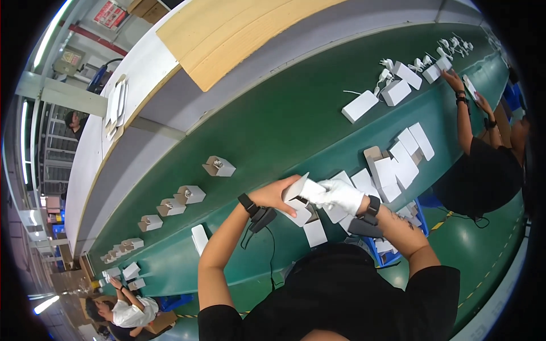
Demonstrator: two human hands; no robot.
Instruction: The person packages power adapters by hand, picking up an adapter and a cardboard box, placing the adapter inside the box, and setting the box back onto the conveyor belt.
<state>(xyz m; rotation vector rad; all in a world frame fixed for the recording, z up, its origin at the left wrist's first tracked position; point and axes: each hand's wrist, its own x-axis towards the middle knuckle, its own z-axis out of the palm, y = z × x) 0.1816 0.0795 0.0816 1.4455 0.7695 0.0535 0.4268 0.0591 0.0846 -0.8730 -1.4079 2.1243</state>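
Observation:
My bare left hand [274, 195] grips a small white carton [297, 215] with its top flap up, above the near side of the green bench. At the carton's open top, my right hand [341, 196], in a white glove, is closed on a small white piece [312, 191]. White on white, the piece's kind and how far it sits inside the carton cannot be made out. Just below the hands lies a white carton [315, 233]. Beside the glove are more white cartons [364, 183], partly covered by my right hand.
Open filled cartons [219, 166] stand in a line along the green surface [267, 142]. White chargers with cables [387, 71] and closed boxes [360, 107] lie far right. A blue crate [390, 259] sits by my right elbow. Co-workers work at both ends; a raised shelf [227, 45] runs behind.

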